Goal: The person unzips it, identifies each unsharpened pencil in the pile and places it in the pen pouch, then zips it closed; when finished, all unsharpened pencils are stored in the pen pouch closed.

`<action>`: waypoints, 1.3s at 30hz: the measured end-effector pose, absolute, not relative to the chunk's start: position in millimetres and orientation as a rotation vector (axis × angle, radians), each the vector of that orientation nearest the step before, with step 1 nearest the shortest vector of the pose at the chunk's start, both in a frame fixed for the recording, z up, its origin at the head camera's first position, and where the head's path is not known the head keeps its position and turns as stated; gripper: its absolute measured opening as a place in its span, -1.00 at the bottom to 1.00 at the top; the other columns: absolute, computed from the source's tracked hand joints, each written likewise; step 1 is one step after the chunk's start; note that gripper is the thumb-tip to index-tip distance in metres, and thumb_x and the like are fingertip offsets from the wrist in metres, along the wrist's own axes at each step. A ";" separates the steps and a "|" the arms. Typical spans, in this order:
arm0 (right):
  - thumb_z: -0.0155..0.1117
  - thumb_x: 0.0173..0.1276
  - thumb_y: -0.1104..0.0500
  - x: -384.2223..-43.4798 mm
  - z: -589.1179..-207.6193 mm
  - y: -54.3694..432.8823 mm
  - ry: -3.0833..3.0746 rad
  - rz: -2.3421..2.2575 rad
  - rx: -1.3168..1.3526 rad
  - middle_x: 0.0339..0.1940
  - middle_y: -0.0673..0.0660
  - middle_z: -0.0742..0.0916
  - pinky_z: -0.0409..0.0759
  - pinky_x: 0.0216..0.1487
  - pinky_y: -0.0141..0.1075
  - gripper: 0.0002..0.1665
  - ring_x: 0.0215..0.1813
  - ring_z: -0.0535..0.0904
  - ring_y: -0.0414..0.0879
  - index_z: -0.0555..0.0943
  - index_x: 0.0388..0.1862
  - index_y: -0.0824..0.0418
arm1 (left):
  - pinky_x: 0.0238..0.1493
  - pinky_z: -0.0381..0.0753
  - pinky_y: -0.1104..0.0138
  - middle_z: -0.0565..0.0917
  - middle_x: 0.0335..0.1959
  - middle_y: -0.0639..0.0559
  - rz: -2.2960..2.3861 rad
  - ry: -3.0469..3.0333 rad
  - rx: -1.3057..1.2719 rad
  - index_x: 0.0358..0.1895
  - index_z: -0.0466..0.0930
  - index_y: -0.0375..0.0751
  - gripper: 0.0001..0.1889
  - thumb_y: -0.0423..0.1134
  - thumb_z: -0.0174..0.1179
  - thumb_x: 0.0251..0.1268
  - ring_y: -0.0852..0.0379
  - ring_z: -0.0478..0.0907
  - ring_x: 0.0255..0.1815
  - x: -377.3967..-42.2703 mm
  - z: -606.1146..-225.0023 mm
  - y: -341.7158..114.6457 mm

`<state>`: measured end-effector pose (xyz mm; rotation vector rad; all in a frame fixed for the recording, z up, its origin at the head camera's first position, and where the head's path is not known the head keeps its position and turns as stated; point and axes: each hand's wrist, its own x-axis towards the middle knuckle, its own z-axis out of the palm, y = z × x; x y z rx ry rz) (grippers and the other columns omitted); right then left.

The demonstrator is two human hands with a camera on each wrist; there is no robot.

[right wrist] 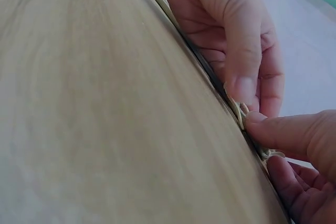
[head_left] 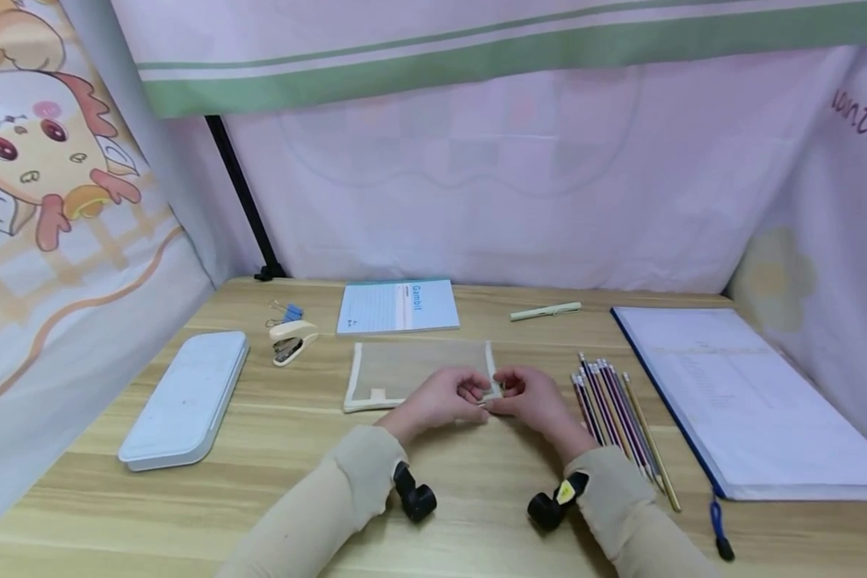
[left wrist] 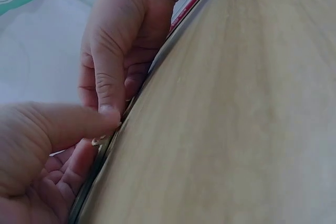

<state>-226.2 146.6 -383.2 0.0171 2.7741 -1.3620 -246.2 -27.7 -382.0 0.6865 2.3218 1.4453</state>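
Observation:
A flat see-through mesh pouch (head_left: 419, 365) with cream edging lies on the wooden table. My left hand (head_left: 444, 397) pinches its near edge close to the right corner between thumb and fingers. From the other side, my right hand (head_left: 535, 401) pinches the pouch's right corner, the two thumbs almost meeting. In the right wrist view, the cream trim (right wrist: 239, 111) is gathered between the fingertips. The fingers hide much of that corner. A row of pencils (head_left: 610, 409) lies just right of my right hand.
On the left are a white pencil case (head_left: 184, 397), a cream stapler (head_left: 291, 339) and blue binder clips (head_left: 291, 313). Behind the pouch lie a light blue notebook (head_left: 397, 307) and a pale green pen (head_left: 545, 311). A blue-edged folder with papers (head_left: 751, 401) is far right.

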 end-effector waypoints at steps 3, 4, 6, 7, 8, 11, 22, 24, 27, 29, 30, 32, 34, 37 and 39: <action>0.49 -0.02 0.14 -226.8 -384.2 146.6 2.774 -1.381 0.021 -0.27 0.10 0.62 0.44 -0.30 -0.36 -0.51 -0.24 0.48 -0.09 0.59 -0.08 0.21 | -0.28 0.56 0.42 0.58 -0.33 -0.02 1.409 2.353 0.649 -0.13 0.57 -0.30 -0.65 -0.47 0.34 -0.10 0.20 0.50 -0.32 -247.6 -382.0 -25.7; 0.49 -0.03 0.15 -226.8 -384.7 146.7 2.772 -1.391 0.021 -0.28 0.10 0.62 0.44 -0.30 -0.36 -0.53 -0.25 0.48 -0.09 0.59 -0.09 0.21 | -0.31 0.56 0.42 0.58 -0.34 -0.01 1.403 2.358 0.631 -0.15 0.57 -0.29 -0.66 -0.48 0.33 -0.10 0.19 0.49 -0.34 -248.1 -382.1 -25.0; 0.49 -0.03 0.17 -226.6 -385.5 147.5 2.766 -1.409 0.008 -0.30 0.11 0.63 0.44 -0.31 -0.36 -0.55 -0.26 0.49 -0.10 0.60 -0.12 0.22 | -0.37 0.57 0.40 0.57 -0.36 0.01 1.408 2.354 0.591 -0.18 0.59 -0.26 -0.68 -0.50 0.32 -0.10 0.19 0.50 -0.36 -249.1 -382.9 -24.3; 0.49 -0.03 0.18 -226.6 -386.1 148.2 2.764 -1.417 0.000 -0.30 0.12 0.63 0.44 -0.32 -0.36 -0.55 -0.27 0.49 -0.10 0.60 -0.13 0.23 | -0.39 0.57 0.39 0.57 -0.36 0.02 1.414 2.350 0.572 -0.19 0.59 -0.25 -0.69 -0.50 0.31 -0.11 0.18 0.50 -0.37 -249.6 -383.4 -24.1; 0.49 -0.04 0.19 -226.5 -386.4 148.6 2.759 -1.428 -0.001 -0.31 0.12 0.63 0.44 -0.31 -0.36 -0.56 -0.27 0.49 -0.10 0.60 -0.13 0.24 | -0.41 0.57 0.39 0.58 -0.36 0.02 1.427 2.340 0.558 -0.20 0.59 -0.24 -0.69 -0.50 0.31 -0.11 0.18 0.50 -0.38 -249.8 -384.0 -24.0; 0.49 -0.03 0.21 -227.4 -386.7 150.2 2.752 -1.431 -0.001 -0.32 0.11 0.63 0.44 -0.31 -0.36 -0.58 -0.28 0.49 -0.10 0.61 -0.14 0.23 | -0.41 0.58 0.39 0.60 -0.35 -0.01 1.493 2.305 0.544 -0.21 0.60 -0.28 -0.69 -0.51 0.30 -0.13 0.18 0.51 -0.37 -250.9 -386.7 -24.6; 0.40 0.06 0.22 -230.3 -382.9 150.9 2.726 -1.390 0.043 -0.33 0.10 0.62 0.41 -0.32 -0.34 -0.70 -0.29 0.46 -0.08 0.64 -0.18 0.23 | -0.41 0.54 0.41 0.64 -0.34 -0.03 1.732 2.219 0.374 -0.16 0.60 -0.32 -0.65 -0.48 0.29 -0.16 0.21 0.52 -0.39 -248.9 -391.9 -31.8; 0.38 0.07 0.23 -230.7 -382.8 151.7 2.756 -1.356 0.050 -0.33 0.09 0.63 0.42 -0.30 -0.33 -0.78 -0.28 0.47 -0.08 0.65 -0.26 0.23 | -0.40 0.56 0.41 0.65 -0.35 -0.03 1.789 2.173 0.310 -0.17 0.59 -0.36 -0.67 -0.50 0.27 -0.13 0.21 0.54 -0.41 -248.5 -392.0 -36.7; 0.33 0.08 0.24 -231.7 -384.3 154.2 2.794 -1.294 0.052 -0.33 0.08 0.63 0.43 -0.27 -0.33 -0.82 -0.27 0.47 -0.09 0.65 -0.29 0.22 | -0.41 0.56 0.41 0.64 -0.40 -0.01 1.868 2.116 0.223 -0.19 0.58 -0.41 -0.72 -0.54 0.24 -0.09 0.21 0.55 -0.45 -247.9 -391.6 -46.5; 0.33 0.07 0.24 -232.6 -384.7 156.8 2.798 -1.306 0.045 -0.34 0.08 0.60 0.42 -0.27 -0.33 -0.76 -0.27 0.45 -0.09 0.63 -0.22 0.22 | -0.41 0.55 0.43 0.64 -0.43 0.01 1.897 2.087 0.200 -0.20 0.58 -0.44 -0.73 -0.55 0.23 -0.09 0.21 0.54 -0.47 -249.0 -391.4 -50.9; 0.33 0.06 0.24 -233.0 -385.3 158.2 2.791 -1.320 0.027 -0.34 0.08 0.59 0.42 -0.28 -0.33 -0.70 -0.27 0.45 -0.09 0.62 -0.16 0.21 | -0.41 0.54 0.43 0.63 -0.44 0.02 1.897 2.081 0.210 -0.20 0.57 -0.45 -0.73 -0.55 0.22 -0.09 0.21 0.54 -0.47 -249.6 -391.1 -51.8; 0.36 0.03 0.25 -233.1 -386.1 160.4 2.754 -1.381 -0.040 -0.32 0.10 0.57 0.42 -0.29 -0.33 -0.55 -0.28 0.43 -0.09 0.57 -0.02 0.21 | -0.40 0.52 0.44 0.63 -0.45 0.04 1.883 2.062 0.249 -0.18 0.57 -0.46 -0.71 -0.54 0.22 -0.09 0.22 0.53 -0.46 -250.7 -390.8 -51.7; 0.41 0.02 0.24 -232.8 -387.6 161.1 2.703 -1.442 -0.128 -0.30 0.11 0.58 0.43 -0.31 -0.33 -0.43 -0.29 0.43 -0.09 0.53 0.08 0.19 | -0.38 0.53 0.44 0.64 -0.45 0.04 1.863 2.033 0.279 -0.17 0.56 -0.47 -0.70 -0.54 0.22 -0.08 0.22 0.54 -0.44 -251.0 -390.5 -48.9; 0.42 0.05 0.19 -231.6 -389.8 159.5 2.623 -1.497 -0.241 -0.26 0.13 0.60 0.45 -0.31 -0.32 -0.36 -0.27 0.45 -0.08 0.48 0.17 0.15 | -0.37 0.54 0.44 0.64 -0.46 0.05 1.820 2.014 0.313 -0.16 0.56 -0.46 -0.69 -0.54 0.21 -0.09 0.22 0.54 -0.44 -249.6 -390.7 -43.7; 0.39 0.10 0.17 -231.1 -391.3 157.4 2.599 -1.506 -0.248 -0.24 0.12 0.61 0.46 -0.29 -0.31 -0.44 -0.25 0.46 -0.08 0.52 0.13 0.14 | -0.36 0.55 0.43 0.63 -0.46 0.03 1.809 1.999 0.321 -0.15 0.55 -0.46 -0.68 -0.54 0.20 -0.10 0.21 0.54 -0.44 -248.2 -391.0 -40.4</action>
